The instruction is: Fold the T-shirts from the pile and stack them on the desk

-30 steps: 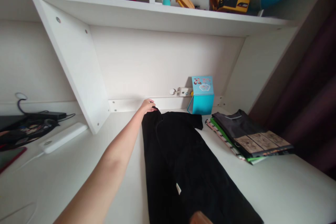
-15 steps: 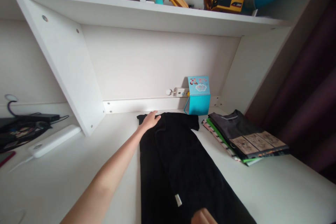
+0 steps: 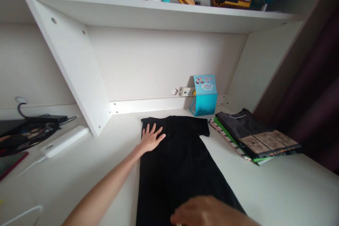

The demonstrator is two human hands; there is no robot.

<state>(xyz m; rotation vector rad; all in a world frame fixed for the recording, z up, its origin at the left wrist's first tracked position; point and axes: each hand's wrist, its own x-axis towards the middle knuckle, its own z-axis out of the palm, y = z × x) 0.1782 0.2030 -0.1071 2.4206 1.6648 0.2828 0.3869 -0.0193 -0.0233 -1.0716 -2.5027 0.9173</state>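
Observation:
A black short-sleeved T-shirt (image 3: 182,162) lies lengthwise on the white desk, its one visible sleeve pointing right at the far end. My left hand (image 3: 150,139) rests flat on its far left part, fingers spread. Low in the view, my right hand (image 3: 205,212) is over the near part of the shirt, blurred and partly cut off by the frame. Its fingers bend downward; whether they grip the cloth is not clear. A small whitish bit, perhaps the shirt's tag, shows below those fingertips.
Folded clothes (image 3: 254,134) are stacked to the right. A blue desk calendar (image 3: 205,95) stands behind the shirt near a wall socket (image 3: 187,91). At left lie a white power strip (image 3: 66,141) and a dark bag (image 3: 29,134). A shelf (image 3: 169,16) with toys hangs above.
My left hand has come nearer from the shirt's far edge and spread its fingers. My right hand has moved further into view over the shirt, where the white tag was visible. The cloth looks flatter.

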